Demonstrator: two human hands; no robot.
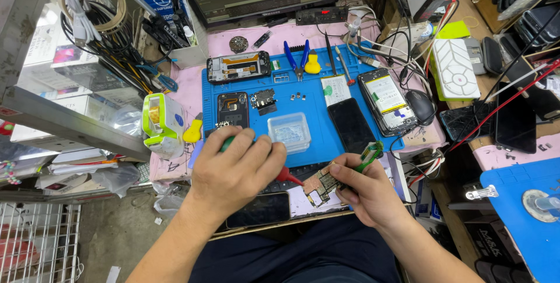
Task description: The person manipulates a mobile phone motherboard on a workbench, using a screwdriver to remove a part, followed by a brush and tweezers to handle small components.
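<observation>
At the left edge of the blue mat (315, 143) stands a green-and-white tape dispenser (160, 121), with a yellow pry tool (193, 131) just beside it. The left hand (236, 169) is closed around a tool with a green grip and red tip (286, 174); its fingers are curled tight about the handle, and the tip points right toward the circuit board (322, 185). A dark phone (259, 209) lies on the bench below this hand. A clear plastic parts box (289, 132) sits on the mat above.

The circuit board rests at the near edge of the bench, between the two hands. The right hand (367, 192) steadies it, fingers pinching green tweezers (368, 156) over the board's right end.

Handling judgement: the board is light, thin, stiff and fragile, with small exposed components. Hold it by its bare edges only; avoid flexing it or pressing on its surface.

Further right lie a black screen panel (352, 124), an opened phone with battery (388, 101), and a mouse (420, 106).
</observation>
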